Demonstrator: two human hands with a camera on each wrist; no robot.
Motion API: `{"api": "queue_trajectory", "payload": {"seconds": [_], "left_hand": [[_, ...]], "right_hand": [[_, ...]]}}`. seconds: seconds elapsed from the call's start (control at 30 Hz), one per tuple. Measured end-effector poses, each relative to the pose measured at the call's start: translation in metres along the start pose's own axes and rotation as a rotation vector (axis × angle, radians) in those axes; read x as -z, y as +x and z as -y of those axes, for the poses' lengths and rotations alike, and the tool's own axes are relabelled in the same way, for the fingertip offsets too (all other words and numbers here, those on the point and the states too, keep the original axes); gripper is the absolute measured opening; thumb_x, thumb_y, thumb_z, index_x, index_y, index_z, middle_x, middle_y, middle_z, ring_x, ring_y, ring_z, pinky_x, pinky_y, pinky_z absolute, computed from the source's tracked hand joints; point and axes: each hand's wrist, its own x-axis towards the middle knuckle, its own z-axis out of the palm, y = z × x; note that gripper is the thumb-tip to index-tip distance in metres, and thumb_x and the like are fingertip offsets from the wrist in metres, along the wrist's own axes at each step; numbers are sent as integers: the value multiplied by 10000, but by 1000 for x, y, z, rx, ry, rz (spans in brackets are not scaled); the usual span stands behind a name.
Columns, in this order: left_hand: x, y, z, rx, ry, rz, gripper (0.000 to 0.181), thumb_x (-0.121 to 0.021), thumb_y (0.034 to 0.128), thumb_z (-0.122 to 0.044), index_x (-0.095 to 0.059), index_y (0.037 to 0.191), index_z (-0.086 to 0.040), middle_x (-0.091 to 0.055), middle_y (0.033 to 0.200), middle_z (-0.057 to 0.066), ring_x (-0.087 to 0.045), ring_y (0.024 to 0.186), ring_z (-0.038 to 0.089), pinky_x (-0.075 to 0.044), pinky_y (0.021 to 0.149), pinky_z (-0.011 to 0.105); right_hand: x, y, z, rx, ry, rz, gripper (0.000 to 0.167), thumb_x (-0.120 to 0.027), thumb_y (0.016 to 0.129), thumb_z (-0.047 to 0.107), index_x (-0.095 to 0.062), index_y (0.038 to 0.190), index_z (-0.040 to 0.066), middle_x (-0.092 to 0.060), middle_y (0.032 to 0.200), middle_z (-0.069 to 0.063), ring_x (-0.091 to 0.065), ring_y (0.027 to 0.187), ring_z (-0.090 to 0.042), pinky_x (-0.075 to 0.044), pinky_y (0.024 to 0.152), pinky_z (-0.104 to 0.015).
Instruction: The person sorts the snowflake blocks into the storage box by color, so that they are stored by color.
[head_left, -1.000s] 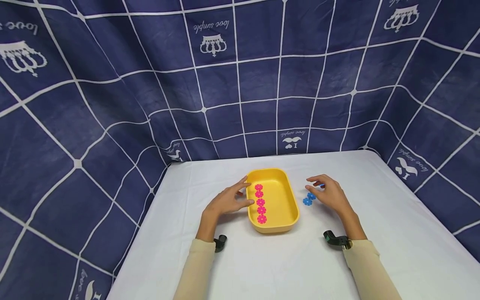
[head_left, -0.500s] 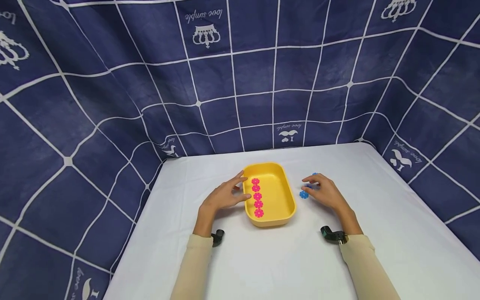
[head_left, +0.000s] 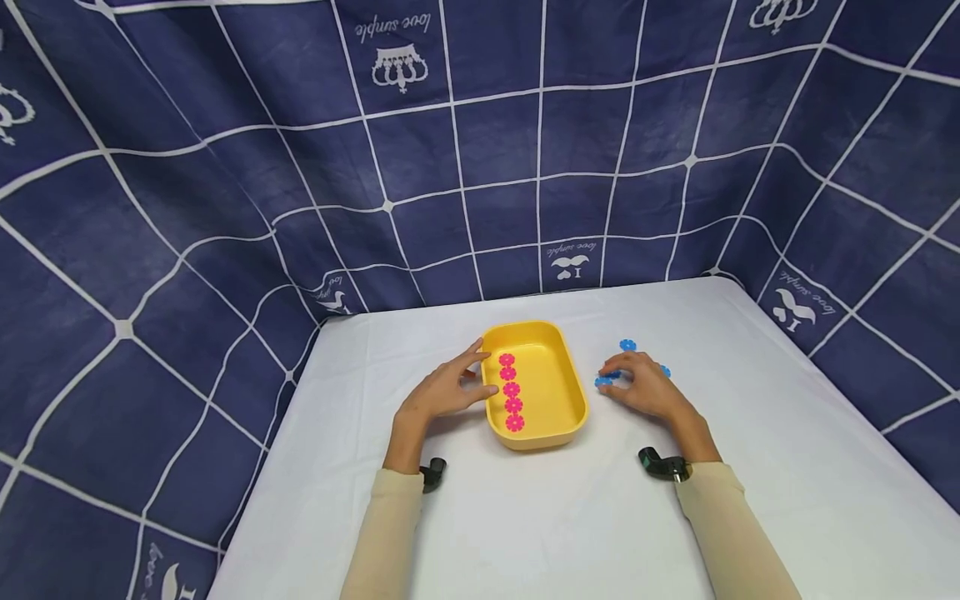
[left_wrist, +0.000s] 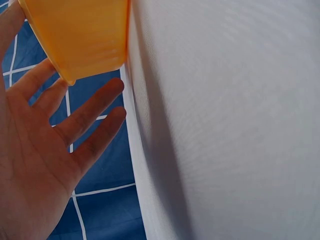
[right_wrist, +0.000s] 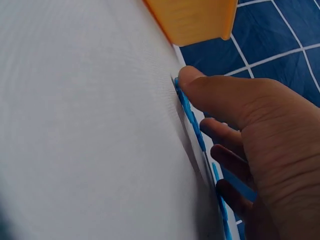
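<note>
A yellow plastic tray (head_left: 551, 379) with rounded corners holds several pink flower-shaped discs (head_left: 512, 389) in a row along its left side. My left hand (head_left: 444, 390) rests at the tray's left rim, thumb and index finger reaching over it. In the left wrist view the other fingers spread loosely outside the tray wall (left_wrist: 85, 35). My right hand (head_left: 645, 385) is low over the table, right of the tray, at blue flower-shaped discs (head_left: 603, 382). The thumb tip touches or nearly touches a flat blue disc (right_wrist: 189, 112) in the right wrist view; the index fingertip is hidden there.
More blue discs lie behind the right hand (head_left: 627, 344) and to its right, partly covered. A white cloth covers the table (head_left: 540, 525). Dark blue curtains (head_left: 510, 150) with white grid lines stand at the back and sides. Each wrist wears a small black camera (head_left: 660, 463).
My right hand has lowered toward the blue discs, and its thumb and fingers have come closer to them. The left hand stays at the tray rim. The head view has shifted slightly.
</note>
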Motion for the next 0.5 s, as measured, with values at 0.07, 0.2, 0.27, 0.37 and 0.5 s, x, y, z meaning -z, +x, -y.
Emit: {"api": "queue_trajectory", "payload": {"seconds": [0.07,0.2,0.27,0.37,0.5], "left_hand": [[0,0,0,0,-3,0,852,-733,900,-707,-511,1617,-303,-280,1749,-212,-654,1274,157,-507,1107,507],[1,0,1,0,-4,1,872,-727,898,-717,-502,1624,-290,-266,1752,-218,-655,1278,160,-509,1106,510],[1,0,1,6,-3,3,871,-726,900,-714,-494,1629,-296,-257,1752,-228,-653,1283,161,-510,1107,508],[1,0,0,13,-4,8,862,-725,907,-703,-490,1631,-300,-252,1754,-227,-650,1290,161,-508,1111,508],[1,-1,-1,10,-8,11,858,-721,910,-702,-491,1630,-297,-250,1760,-210,-649,1292,163,-508,1111,510]], "right_hand": [[1,0,0,2,-19,7,299,-882,919,259,-824,1169,105,-693,1355,-169,-521,1363,-438,-325,1185,-676],[1,1,-2,15,-48,9,317,-887,916,251,-822,1185,96,-686,1367,-163,-518,1370,-441,-327,1187,-666],[0,1,-4,21,-53,8,316,-885,917,255,-822,1187,102,-685,1369,-162,-516,1370,-444,-328,1182,-671],[0,1,-5,16,-52,7,315,-885,920,271,-823,1184,110,-681,1377,-157,-510,1379,-445,-324,1185,-672],[-2,0,-5,-6,-42,4,297,-882,923,288,-825,1163,122,-675,1379,-149,-503,1385,-433,-312,1191,-672]]}}
